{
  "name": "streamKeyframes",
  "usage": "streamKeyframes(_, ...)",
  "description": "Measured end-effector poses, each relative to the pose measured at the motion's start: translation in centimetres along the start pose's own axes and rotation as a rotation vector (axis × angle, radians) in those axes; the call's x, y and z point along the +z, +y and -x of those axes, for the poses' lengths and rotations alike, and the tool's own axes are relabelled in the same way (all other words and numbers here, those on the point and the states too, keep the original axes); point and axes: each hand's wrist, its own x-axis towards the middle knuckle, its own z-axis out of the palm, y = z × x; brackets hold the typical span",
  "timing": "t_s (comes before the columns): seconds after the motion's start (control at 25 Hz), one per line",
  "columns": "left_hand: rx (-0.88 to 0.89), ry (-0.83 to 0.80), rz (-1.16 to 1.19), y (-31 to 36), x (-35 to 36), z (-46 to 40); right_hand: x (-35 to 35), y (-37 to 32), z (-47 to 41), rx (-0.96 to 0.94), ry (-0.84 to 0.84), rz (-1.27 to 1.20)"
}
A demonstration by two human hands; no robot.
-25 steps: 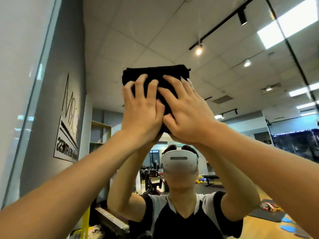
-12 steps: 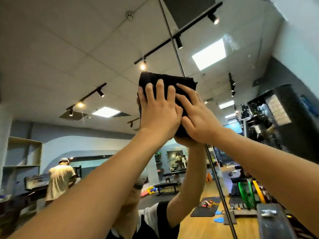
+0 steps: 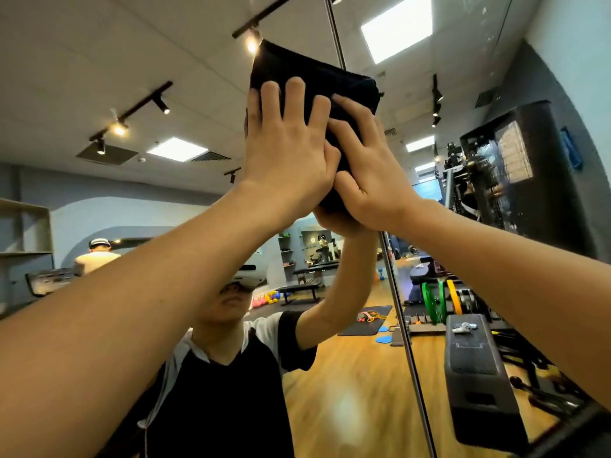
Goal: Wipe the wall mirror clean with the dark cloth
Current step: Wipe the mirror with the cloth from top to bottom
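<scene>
The wall mirror (image 3: 99,77) fills the view and reflects a gym room and my own raised arms. A folded dark cloth (image 3: 317,77) lies flat against the glass, high up, just left of a vertical mirror seam (image 3: 401,312). My left hand (image 3: 287,150) presses on the cloth with straight, spread fingers. My right hand (image 3: 367,170) presses beside it, fingers straight and angled up-left, slightly overlapping the left hand. The cloth's lower part is hidden behind both hands.
The seam runs from top centre down to the lower right. A black padded block (image 3: 476,365) stands close at the right. In the reflection are a wooden floor, mats, weight plates and a person in a cap (image 3: 96,256) at the far left.
Both hands have slid the cloth rightwards across the glass, from near the grey wall with lettering to the mirror seam. The view has swung right with them, and the cloth has tilted.
</scene>
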Motion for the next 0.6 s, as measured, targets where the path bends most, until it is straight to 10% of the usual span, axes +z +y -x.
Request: streamKeyframes(0.6,0.052,-0.013,0.159,-1.7,-0.9,13.2,3.7,-7.4,9.3,0.011,-0.020,0.031)
